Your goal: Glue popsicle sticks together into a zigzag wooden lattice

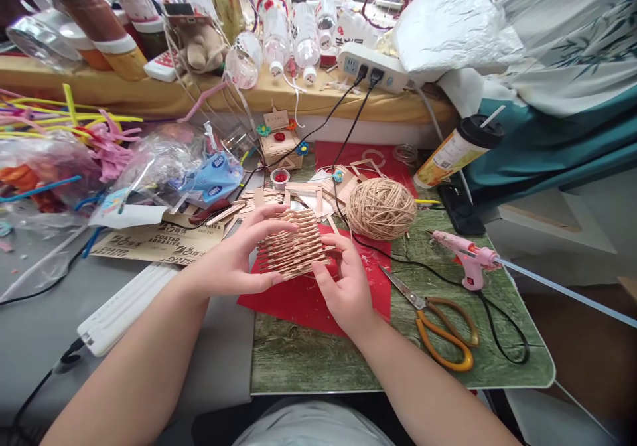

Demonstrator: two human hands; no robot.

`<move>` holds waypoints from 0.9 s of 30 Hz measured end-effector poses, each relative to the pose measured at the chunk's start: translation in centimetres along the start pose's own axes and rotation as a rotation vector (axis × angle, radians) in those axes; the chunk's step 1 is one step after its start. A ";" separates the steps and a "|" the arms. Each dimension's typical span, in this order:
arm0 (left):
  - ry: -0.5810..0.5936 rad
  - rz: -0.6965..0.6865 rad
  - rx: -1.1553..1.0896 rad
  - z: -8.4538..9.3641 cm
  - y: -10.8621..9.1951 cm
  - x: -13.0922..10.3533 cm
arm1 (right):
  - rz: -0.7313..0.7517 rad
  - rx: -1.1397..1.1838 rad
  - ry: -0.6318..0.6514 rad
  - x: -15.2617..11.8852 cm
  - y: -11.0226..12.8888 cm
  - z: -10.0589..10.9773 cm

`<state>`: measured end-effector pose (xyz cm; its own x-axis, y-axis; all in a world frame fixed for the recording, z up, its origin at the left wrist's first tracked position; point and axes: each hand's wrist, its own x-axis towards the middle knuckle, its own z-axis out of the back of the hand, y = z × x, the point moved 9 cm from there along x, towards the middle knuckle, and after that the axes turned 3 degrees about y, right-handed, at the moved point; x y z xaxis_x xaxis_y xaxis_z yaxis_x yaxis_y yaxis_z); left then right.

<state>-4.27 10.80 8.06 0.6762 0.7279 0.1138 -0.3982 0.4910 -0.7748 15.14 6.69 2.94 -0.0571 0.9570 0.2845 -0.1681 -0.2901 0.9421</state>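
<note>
A lattice-like stack of thin wooden sticks (293, 243) is held tilted above a red sheet (293, 306) on the green wood-patterned table. My left hand (236, 253) grips its left side, fingers over the top and thumb along the lower edge. On the right side, my right hand (346, 277) holds it between thumb and curled fingers. Just behind the stack lie loose flat sticks (239, 207) and small wooden frames (311, 194). A ball of brown twine (381, 208) rests to the right, behind my right hand.
Orange-handled scissors (442, 330) and a pink glue gun (470, 257) with its cable lie at right. A lidded cup (458, 150) leans behind them. Black cords cross the table. Sandpaper (149, 240), a white power strip (124, 306) and plastic bags (154, 160) are at left.
</note>
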 end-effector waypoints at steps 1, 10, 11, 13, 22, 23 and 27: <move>0.003 0.001 -0.002 0.0 0.0 0.0 | -0.020 0.015 -0.003 0.0 -0.2 0.0; -0.004 -0.012 0.010 0.1 0.5 -0.1 | -0.014 0.058 0.037 0.1 -0.3 0.2; -0.004 -0.009 0.011 0.1 0.6 -0.1 | -0.015 0.057 0.031 0.1 -0.3 0.2; -0.005 0.000 0.011 0.1 0.7 -0.1 | -0.015 0.050 0.029 0.1 -0.4 0.2; 0.000 0.017 0.021 0.2 0.9 -0.2 | 0.044 0.104 0.011 0.3 0.0 1.2; 0.000 0.014 0.019 0.2 0.8 -0.2 | 0.071 0.070 -0.030 0.3 0.5 1.7; -0.009 0.011 0.000 0.3 0.7 -0.2 | 0.186 -0.118 -0.127 0.1 2.9 3.3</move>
<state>-4.86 11.20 7.71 0.6657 0.7379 0.1110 -0.4058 0.4828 -0.7760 17.90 5.95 6.29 0.0250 0.8779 0.4782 -0.2808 -0.4530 0.8461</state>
